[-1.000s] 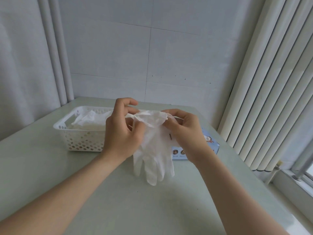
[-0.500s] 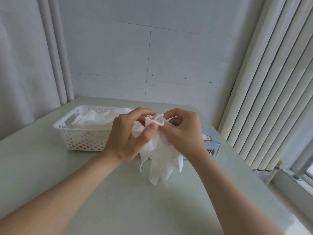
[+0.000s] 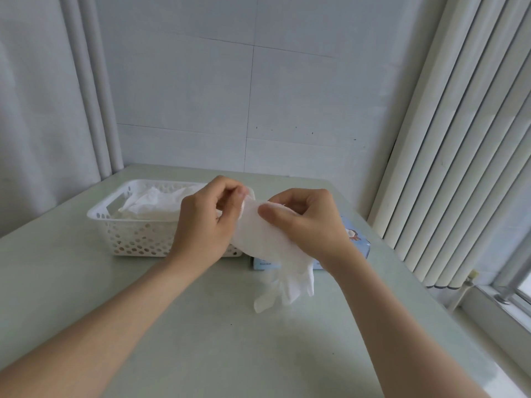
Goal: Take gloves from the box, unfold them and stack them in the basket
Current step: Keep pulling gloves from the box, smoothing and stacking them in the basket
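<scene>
Drawn apart since the last moment, the left hand (image 3: pixel 201 225) and right hand (image 3: pixel 313 225) each pinch the cuff of the glove (image 3: pixel 270 245) in curled fingers (image 3: pixel 228 192) above the worktop (image 3: pixel 201 326); its tips hang toward 6 o'clock. At 10 o'clock the basket (image 3: pixel 100 212) holds white gloves (image 3: pixel 155 202); the blue box (image 3: pixel 357 244) lies at 3 o'clock.

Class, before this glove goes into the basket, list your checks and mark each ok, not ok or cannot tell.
1. Left hand pinches the glove at its cuff: ok.
2. Right hand pinches the cuff too: ok.
3. Glove fully unfolded: not ok, its fingers hang bunched.
4. Basket beside the left hand, top open: ok.
5. Stacked gloves lie flat: cannot tell.
6. Box holds more: cannot tell, mostly hidden.
</scene>
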Action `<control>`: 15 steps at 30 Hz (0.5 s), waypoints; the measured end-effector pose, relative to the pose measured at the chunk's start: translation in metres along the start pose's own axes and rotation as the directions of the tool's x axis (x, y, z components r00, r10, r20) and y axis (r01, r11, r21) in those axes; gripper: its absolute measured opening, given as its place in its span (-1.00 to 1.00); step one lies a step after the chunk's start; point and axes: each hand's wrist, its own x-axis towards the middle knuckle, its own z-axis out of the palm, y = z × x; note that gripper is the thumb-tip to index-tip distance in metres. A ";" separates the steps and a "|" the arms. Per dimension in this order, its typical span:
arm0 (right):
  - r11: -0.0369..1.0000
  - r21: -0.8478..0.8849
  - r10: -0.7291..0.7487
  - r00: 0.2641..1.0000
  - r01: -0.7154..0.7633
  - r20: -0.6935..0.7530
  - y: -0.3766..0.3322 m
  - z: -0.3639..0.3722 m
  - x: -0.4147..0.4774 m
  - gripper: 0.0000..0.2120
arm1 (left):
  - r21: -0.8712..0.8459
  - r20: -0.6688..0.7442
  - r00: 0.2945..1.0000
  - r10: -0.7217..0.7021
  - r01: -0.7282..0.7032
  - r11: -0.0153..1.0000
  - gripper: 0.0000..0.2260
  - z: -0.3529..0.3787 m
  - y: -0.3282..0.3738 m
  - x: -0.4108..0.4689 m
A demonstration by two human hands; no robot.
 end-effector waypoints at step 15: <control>0.977 0.211 0.008 0.997 -0.024 0.076 0.003 -0.007 0.002 -0.82 | -0.278 0.207 0.967 -0.148 0.203 0.939 -0.67 -0.005 0.001 0.008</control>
